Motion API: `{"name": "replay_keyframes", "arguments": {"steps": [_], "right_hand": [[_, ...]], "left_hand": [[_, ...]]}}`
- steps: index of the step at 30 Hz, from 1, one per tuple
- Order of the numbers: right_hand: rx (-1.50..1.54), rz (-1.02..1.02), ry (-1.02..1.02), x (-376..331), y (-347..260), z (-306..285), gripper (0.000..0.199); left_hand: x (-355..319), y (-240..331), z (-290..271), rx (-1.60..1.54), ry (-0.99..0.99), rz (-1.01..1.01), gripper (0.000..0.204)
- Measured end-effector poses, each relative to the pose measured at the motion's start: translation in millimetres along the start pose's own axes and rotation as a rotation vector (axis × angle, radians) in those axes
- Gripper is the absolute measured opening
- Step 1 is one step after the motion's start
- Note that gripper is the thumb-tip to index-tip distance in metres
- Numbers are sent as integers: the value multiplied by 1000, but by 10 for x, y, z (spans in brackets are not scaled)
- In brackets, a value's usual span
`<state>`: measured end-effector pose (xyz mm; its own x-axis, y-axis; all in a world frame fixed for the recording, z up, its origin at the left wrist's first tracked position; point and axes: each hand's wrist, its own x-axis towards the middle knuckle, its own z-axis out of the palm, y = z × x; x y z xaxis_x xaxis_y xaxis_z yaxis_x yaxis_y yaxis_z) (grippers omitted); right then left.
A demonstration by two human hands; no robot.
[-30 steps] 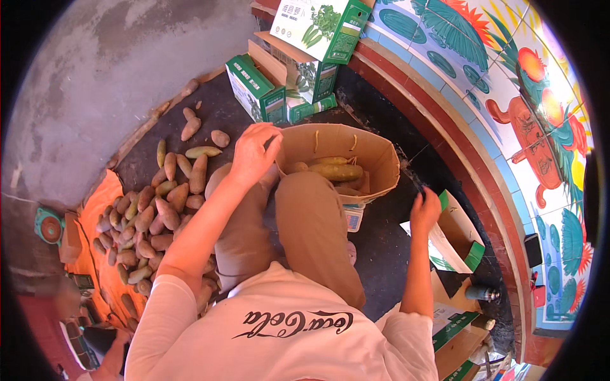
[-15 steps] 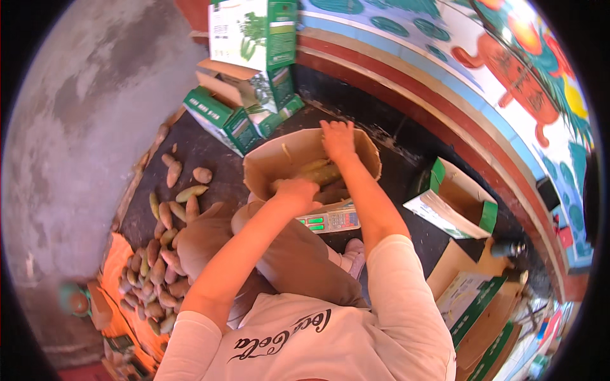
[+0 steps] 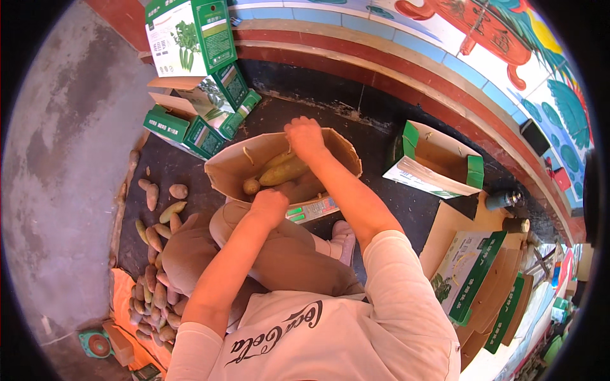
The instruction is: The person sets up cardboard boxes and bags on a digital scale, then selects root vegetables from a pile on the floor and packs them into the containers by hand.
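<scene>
A cardboard box (image 3: 227,166) with its top open stands before my knees, on a scale (image 3: 312,210) with lit green displays. Inside lie several long yellowish-green and brownish root vegetables (image 3: 284,171). My left hand (image 3: 270,204) is closed at the box's near rim, its fingertips partly hidden by the hand itself. Across the opening, my right hand (image 3: 305,136) grips the far rim with bent fingers. The right forearm covers part of the box's right side.
Loose root vegetables (image 3: 152,298) lie heaped left of my legs, partly on an orange sheet (image 3: 121,295). Green-and-white cartons (image 3: 190,44) are stacked at the far left. An open carton (image 3: 438,159) stands right, with flattened cartons (image 3: 473,276) and a dark flask (image 3: 502,200) nearer.
My left hand has drawn back from over the vegetables to the near rim. The right hand stays at the far rim. The whole view has shifted, so most things appear farther left.
</scene>
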<state>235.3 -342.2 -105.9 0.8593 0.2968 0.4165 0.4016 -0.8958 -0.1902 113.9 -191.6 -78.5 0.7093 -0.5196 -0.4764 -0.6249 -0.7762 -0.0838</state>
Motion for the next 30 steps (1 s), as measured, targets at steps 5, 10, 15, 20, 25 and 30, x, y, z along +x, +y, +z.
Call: {"name": "replay_keyframes", "arguments": {"steps": [5, 10, 15, 20, 25, 30], "right_hand": [[-65, 133, 83, -557, 543, -413, 3], [-32, 415, 89, -1576, 1056, -1147, 15], [-191, 723, 57, -2749, 1422, -1807, 14], [-364, 1046, -32, -3779, 1415, -2245, 19], [-456, 1272, -249, -4674, 1520, -1953, 22], [-444, 1261, -349, -4784, 1761, -1917, 26]], "left_hand": [[-30, 215, -214, 45, 236, 210, 14], [178, 717, -354, -2, 432, 533, 11], [444, 1459, -504, -18, 451, 832, 6], [459, 2175, -492, -10, 419, 1048, 6], [370, 1993, -841, -446, 437, 1000, 15], [177, 1219, -1130, -616, 605, 682, 19]]}}
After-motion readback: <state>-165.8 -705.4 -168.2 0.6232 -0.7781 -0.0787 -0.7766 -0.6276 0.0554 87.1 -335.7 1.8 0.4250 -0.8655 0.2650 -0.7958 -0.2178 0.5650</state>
